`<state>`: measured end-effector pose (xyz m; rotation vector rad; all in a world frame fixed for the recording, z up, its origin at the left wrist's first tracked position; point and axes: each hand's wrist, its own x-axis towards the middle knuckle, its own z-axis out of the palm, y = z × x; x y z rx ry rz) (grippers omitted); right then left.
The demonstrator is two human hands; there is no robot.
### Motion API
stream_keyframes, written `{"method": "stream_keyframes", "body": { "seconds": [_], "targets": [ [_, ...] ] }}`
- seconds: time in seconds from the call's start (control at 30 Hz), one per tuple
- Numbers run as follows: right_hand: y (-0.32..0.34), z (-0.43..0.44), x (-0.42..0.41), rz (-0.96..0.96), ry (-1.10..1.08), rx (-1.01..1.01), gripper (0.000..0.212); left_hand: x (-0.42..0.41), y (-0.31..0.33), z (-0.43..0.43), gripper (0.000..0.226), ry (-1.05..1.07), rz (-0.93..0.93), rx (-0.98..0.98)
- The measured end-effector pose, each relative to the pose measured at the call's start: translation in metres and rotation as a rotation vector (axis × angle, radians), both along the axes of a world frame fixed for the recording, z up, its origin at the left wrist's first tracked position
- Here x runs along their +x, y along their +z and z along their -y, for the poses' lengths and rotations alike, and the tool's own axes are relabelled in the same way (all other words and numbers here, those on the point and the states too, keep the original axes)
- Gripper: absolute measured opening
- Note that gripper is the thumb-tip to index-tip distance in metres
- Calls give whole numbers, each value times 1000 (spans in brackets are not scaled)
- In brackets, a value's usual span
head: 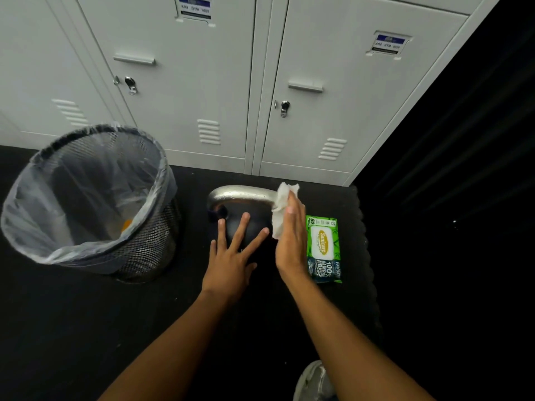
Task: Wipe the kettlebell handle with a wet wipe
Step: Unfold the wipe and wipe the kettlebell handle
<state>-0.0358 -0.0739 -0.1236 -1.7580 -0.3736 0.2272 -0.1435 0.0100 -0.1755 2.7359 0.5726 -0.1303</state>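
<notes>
The kettlebell (232, 230) sits on the black floor (86, 328) right in front of the lockers (202, 82). It looks like solid iron, so it's heavy and won't slide. The silver handle (240, 192) looks smooth and probably gets slick once wet. The left hand (231, 261) lies spread flat on the kettlebell's dark body, holding nothing. The right hand (291, 241), fingers straight, presses a soft, floppy wet wipe (279, 204) against the right end of the handle; the thumb is hidden. I'd wrap the wipe round the bar so it doesn't bunch. A wet-wipe packet (324, 247) lies just right of the kettlebell and a lined mesh bin (144, 250) stands to its left, neither in the way.
</notes>
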Motion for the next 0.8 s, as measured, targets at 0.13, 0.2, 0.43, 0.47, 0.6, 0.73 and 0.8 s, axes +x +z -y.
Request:
{"method": "stream_keyframes", "body": {
  "seconds": [0.13, 0.2, 0.43, 0.47, 0.6, 0.73, 0.8],
  "targets": [
    [1, 7, 25, -587, -110, 50, 38, 1, 0, 2, 92, 14, -18, -14],
    [6, 17, 46, -718, 31, 76, 39, 1, 1, 1, 91, 4, -30, -7],
    [11, 30, 68, 5, 348, -546, 45, 1, 3, 0, 91, -1, -51, -15],
    [14, 27, 67, 107, 318, -568, 42, 2, 4, 0, 91, -3, -49, -17],
    [20, 20, 62, 272, 267, -646, 50, 2, 4, 0, 91, -4, -61, -14],
    [11, 12, 44, 236, 197, -557, 60, 1, 1, 0, 92, -8, -64, -12],
    [6, 5, 38, 161, 120, -453, 54, 1, 0, 0, 92, -12, -45, -20]
  ]
}}
